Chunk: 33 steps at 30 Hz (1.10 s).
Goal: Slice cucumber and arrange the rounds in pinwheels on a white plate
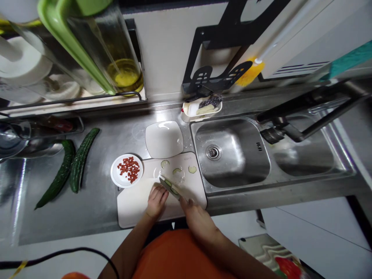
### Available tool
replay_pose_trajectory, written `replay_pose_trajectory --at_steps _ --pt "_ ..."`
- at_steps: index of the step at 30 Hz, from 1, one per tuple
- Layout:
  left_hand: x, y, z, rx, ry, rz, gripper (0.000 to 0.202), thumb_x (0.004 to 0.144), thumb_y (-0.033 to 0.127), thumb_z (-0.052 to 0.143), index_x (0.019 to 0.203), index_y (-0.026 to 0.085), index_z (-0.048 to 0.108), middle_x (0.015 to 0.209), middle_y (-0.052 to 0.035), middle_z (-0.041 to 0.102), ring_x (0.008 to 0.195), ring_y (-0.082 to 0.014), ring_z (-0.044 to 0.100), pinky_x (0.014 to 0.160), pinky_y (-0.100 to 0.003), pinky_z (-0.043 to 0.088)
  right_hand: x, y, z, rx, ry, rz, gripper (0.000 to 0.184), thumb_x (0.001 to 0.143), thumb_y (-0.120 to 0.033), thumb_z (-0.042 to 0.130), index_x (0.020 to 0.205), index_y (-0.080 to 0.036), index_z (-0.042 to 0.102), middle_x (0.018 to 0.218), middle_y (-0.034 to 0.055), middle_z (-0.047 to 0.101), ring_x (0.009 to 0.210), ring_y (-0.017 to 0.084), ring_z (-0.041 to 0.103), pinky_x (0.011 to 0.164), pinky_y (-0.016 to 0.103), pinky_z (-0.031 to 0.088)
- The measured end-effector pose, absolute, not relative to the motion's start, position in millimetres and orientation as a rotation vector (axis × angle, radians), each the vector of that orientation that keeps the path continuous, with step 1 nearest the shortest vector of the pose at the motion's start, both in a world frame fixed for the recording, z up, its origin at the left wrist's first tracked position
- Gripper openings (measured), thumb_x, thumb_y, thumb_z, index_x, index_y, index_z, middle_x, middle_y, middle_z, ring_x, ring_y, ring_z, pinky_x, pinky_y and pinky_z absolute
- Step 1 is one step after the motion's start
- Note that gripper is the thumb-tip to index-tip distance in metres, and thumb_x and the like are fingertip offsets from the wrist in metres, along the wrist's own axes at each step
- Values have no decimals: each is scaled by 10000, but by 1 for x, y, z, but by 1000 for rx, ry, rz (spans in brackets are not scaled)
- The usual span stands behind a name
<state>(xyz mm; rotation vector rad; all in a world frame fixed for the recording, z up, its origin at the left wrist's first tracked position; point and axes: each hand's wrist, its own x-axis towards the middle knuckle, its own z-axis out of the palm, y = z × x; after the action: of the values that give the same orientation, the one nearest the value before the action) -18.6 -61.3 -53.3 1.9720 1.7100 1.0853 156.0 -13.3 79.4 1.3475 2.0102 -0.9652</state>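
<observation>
My right hand (195, 217) grips a kitchen knife (176, 193) by its handle, the blade pointing up and left over the white cutting board (130, 211). Green slices cling to the blade. Close to the blade's left side, my left hand (157, 199) rests on the board with its fingers curled together. What lies under those fingers is hidden. Farther up the board are a few pale green slices, one of them a cucumber slice (192, 169) near the right edge. A white plate (164, 139) touches the board's far edge.
A small dish (114, 176) of diced red pieces overlaps the board's left corner. Two whole cucumbers (83, 161) lie left on the steel counter. To the right is a double sink (232, 184) under a black faucet (305, 104). An oil jug (124, 73) stands on the rack above.
</observation>
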Motion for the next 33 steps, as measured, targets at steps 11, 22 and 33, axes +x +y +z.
replay_pose_trajectory --at_steps 11,22,33 --pt "-18 -60 -52 1971 1706 1113 197 847 147 587 1037 175 628 897 -58 687 900 -177 637 846 -367 524 146 -3 82 1322 1959 -971 548 862 -9 221 1307 -201 476 1036 137 647 864 227 660 678 277 486" --pt "-18 -59 -51 2004 1703 1108 236 850 151 580 1080 179 626 917 -63 701 921 -185 648 856 -368 520 145 -8 63 1392 1998 -1027 561 878 -28 186 1337 -220 446 1045 139 629 873 215 644 675 280 475" --pt "-19 -62 -55 1971 1683 1080 263 834 124 596 1092 170 620 958 -62 700 995 -181 620 901 -359 492 139 -2 55 1409 2029 -1019 509 902 -45 218 1331 -188 451 1046 128 628 853 188 633 693 270 462"
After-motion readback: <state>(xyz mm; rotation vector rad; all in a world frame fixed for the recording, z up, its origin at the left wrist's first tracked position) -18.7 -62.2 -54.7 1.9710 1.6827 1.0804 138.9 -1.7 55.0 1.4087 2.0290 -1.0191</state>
